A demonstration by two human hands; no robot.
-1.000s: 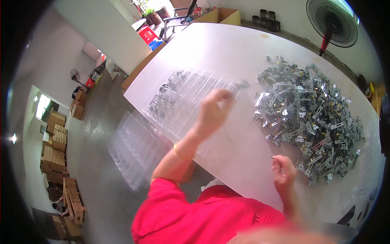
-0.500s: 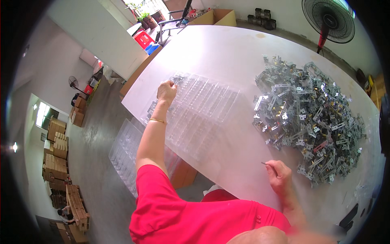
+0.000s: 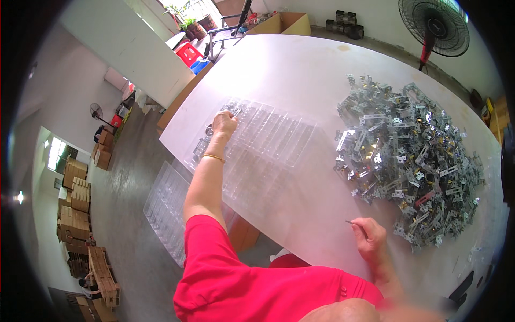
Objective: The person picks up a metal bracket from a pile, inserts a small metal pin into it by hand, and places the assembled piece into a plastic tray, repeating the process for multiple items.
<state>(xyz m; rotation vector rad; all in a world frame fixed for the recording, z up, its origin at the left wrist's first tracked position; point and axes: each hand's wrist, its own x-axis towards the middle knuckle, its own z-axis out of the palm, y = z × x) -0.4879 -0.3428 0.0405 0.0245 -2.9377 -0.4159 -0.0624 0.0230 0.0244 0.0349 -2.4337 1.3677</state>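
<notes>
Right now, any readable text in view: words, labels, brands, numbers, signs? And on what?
None readable.
Black fan: small light mark on its hub, too small to read.
Metal parts: no legible lettering; too small to rule out stamps.
Clear tray on the table: none legible.
Stacked cartons at left: too far off to read any print.

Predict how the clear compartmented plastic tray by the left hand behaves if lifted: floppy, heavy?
The clear compartmented plastic tray is probably light: its see-through walls look thin. It may flex if raised by one end, though the moulded ridges should stiffen it somewhat. It could dip at its left end, where metal parts sit near the left hand.
</notes>
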